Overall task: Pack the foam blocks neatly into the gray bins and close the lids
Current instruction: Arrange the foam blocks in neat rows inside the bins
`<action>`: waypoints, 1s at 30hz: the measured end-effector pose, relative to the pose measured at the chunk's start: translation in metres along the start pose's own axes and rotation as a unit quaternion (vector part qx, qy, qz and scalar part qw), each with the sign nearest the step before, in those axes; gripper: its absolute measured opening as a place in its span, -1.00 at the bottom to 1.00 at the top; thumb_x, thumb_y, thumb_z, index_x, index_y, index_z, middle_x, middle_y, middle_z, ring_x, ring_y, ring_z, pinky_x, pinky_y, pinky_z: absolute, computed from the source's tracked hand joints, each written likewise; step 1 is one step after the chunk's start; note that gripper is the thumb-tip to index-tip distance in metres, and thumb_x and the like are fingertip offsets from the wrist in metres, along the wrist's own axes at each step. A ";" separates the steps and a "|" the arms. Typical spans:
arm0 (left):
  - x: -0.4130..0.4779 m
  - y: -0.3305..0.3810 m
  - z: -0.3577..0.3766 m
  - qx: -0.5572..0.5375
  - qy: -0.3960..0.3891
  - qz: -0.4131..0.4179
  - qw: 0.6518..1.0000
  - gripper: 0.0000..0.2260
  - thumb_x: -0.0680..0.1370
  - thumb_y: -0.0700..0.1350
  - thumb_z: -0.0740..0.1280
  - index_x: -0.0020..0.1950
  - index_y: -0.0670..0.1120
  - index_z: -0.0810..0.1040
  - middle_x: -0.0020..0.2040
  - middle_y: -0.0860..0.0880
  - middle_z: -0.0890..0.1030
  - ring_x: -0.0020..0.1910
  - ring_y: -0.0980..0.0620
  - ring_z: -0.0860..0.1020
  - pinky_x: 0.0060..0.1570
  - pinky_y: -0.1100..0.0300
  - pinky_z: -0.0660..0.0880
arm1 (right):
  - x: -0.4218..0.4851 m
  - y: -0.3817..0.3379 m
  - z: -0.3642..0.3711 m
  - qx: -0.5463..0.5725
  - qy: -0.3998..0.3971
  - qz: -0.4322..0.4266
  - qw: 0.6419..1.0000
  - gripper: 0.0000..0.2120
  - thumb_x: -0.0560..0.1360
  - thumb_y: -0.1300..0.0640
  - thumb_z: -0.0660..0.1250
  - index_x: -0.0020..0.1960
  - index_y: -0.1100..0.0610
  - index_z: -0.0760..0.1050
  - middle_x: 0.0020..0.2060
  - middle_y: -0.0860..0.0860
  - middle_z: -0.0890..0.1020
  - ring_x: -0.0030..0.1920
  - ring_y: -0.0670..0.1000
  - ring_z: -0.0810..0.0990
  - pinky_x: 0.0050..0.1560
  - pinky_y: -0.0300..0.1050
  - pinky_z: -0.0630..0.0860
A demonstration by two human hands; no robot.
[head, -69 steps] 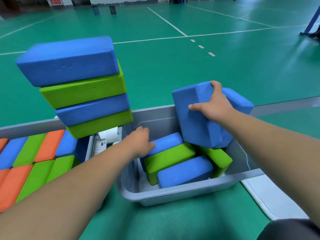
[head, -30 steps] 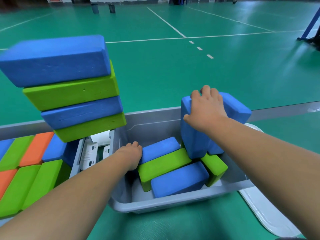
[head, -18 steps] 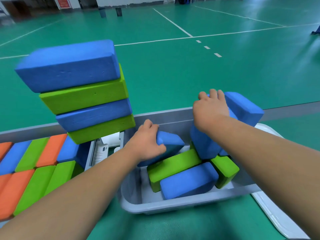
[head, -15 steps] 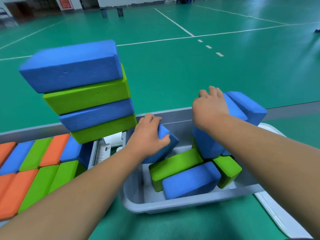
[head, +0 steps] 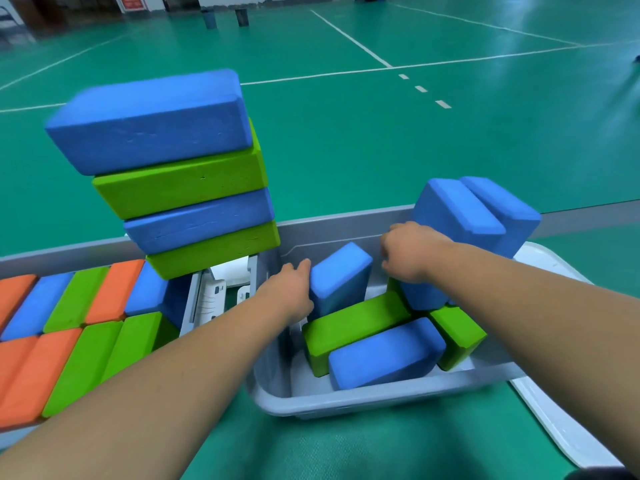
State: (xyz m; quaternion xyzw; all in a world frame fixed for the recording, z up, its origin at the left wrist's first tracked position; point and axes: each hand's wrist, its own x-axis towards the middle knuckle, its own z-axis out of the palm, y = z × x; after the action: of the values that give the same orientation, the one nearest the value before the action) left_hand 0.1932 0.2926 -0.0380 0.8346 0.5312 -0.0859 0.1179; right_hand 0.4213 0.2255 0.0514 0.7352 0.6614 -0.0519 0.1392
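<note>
Foam blocks (head: pixel 384 355) fill only part of the open gray plastic bin (head: pixel 381 398), and not yet neatly. On the bin's floor a long green foam block (head: pixel 353 327) lies flat, with a blue foam block (head: pixel 391 351) just in front of it toward the bin's near wall. A second green block (head: pixel 457 336) lies crosswise at the bin's right end.

In the bin's far left part a tilted blue block (head: pixel 341 275) is propped on one edge, leaning on the long green one. The left hand (head: pixel 291 289) holds it, fingers wrapped over its left edge. At the bin's far right corner two upright blue blocks (head: pixel 453 216) stand on end side by side, rising well above the rim. The right hand (head: pixel 410 251) lies against the nearer of them with its fingers curled under; I cannot tell whether they clamp the block or merely rest on it.

Left of the bin, a second gray bin (head: pixel 188 306) looks full, with orange, green and blue blocks (head: pixel 69 323) packed in tight rows. A stack of four loose blocks (head: pixel 180 181), blue and green alternating, seems to rest on top of them, so no lid can go on there. A white lid (head: pixel 554 427) lies on the green court floor (head: pixel 381 133) just right of the open bin.

By my judgement the work is around halfway: one bin is filled and the open one holds a handful in disorder. Left to do: lay the tilted and upright blocks flat, bring the stack across, and close both lids
</note>
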 end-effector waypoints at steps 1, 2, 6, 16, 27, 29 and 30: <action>0.001 -0.002 0.001 -0.003 0.007 -0.001 1.000 -0.46 0.54 -0.04 0.35 0.47 -0.07 0.24 0.31 -0.15 0.46 0.22 -0.26 0.55 0.15 -0.12 0.54 | 0.001 0.003 0.002 0.005 -0.006 0.005 1.000 -0.72 0.54 0.02 0.25 0.17 0.05 0.62 0.11 0.07 0.60 0.14 0.20 0.58 0.11 0.02 0.57; 0.002 -0.002 0.000 0.002 0.016 -0.005 1.000 -0.55 0.56 -0.05 0.34 0.39 -0.11 0.29 0.28 -0.16 0.48 0.18 -0.26 0.57 0.09 -0.09 0.55 | 0.003 0.005 0.004 0.011 -0.010 0.007 1.000 -0.72 0.52 0.01 0.25 0.14 0.06 0.63 0.07 0.07 0.61 0.10 0.20 0.60 0.10 0.05 0.61; -0.007 0.017 -0.013 0.045 -0.033 -0.048 0.997 -0.74 0.60 -0.14 0.26 0.25 -0.19 0.35 0.18 -0.16 0.53 0.16 -0.20 0.61 -0.02 0.00 0.52 | 0.009 0.005 0.011 0.024 -0.026 -0.030 0.999 -0.72 0.48 0.03 0.26 0.08 0.09 0.64 0.01 0.10 0.65 0.04 0.21 0.62 0.10 0.12 0.63; -0.030 0.028 0.039 0.101 -0.188 -0.008 0.977 -0.42 0.38 0.07 0.59 0.29 -0.05 0.44 0.11 -0.02 0.60 0.05 -0.12 0.65 0.00 0.03 0.60 | 0.012 0.001 0.018 -0.032 -0.048 -0.017 0.998 -0.84 0.55 0.09 0.23 0.05 0.03 0.56 0.03 0.00 0.61 0.07 0.14 0.53 0.05 0.00 0.32; -0.037 0.060 -0.002 -0.078 -0.024 -0.010 0.997 -0.44 0.40 0.13 0.45 0.19 -0.13 0.30 -0.04 -0.05 0.54 -0.12 -0.10 0.57 -0.30 0.10 0.41 | 0.015 0.011 0.012 -0.010 -0.038 0.002 0.999 -0.86 0.53 0.08 0.26 -0.02 0.07 0.57 -0.13 0.02 0.54 -0.04 0.16 0.51 -0.06 -0.03 0.41; -0.039 0.066 -0.007 -0.115 0.045 0.019 0.992 -0.49 0.40 0.14 0.47 0.16 -0.10 0.35 -0.02 -0.05 0.56 -0.03 -0.12 0.58 -0.21 0.06 0.48 | 0.016 0.013 0.011 0.014 -0.023 0.010 1.000 -0.86 0.54 0.07 0.26 -0.11 0.11 0.53 -0.18 0.04 0.53 -0.07 0.18 0.54 -0.12 -0.05 0.43; -0.038 0.068 -0.006 -0.135 0.069 0.039 0.988 -0.45 0.41 0.17 0.49 0.22 -0.09 0.39 0.08 -0.06 0.58 0.08 -0.13 0.58 -0.07 0.03 0.52 | 0.018 0.013 0.011 0.029 -0.017 0.010 0.999 -0.83 0.55 0.06 0.25 -0.16 0.11 0.51 -0.21 0.05 0.52 -0.08 0.19 0.55 -0.14 -0.06 0.45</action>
State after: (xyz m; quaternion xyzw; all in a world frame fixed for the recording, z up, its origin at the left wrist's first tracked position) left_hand 0.2389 0.2337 -0.0153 0.8349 0.5121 0.0491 0.1958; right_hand 0.4376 0.2381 0.0378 0.7447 0.6495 -0.0818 0.1295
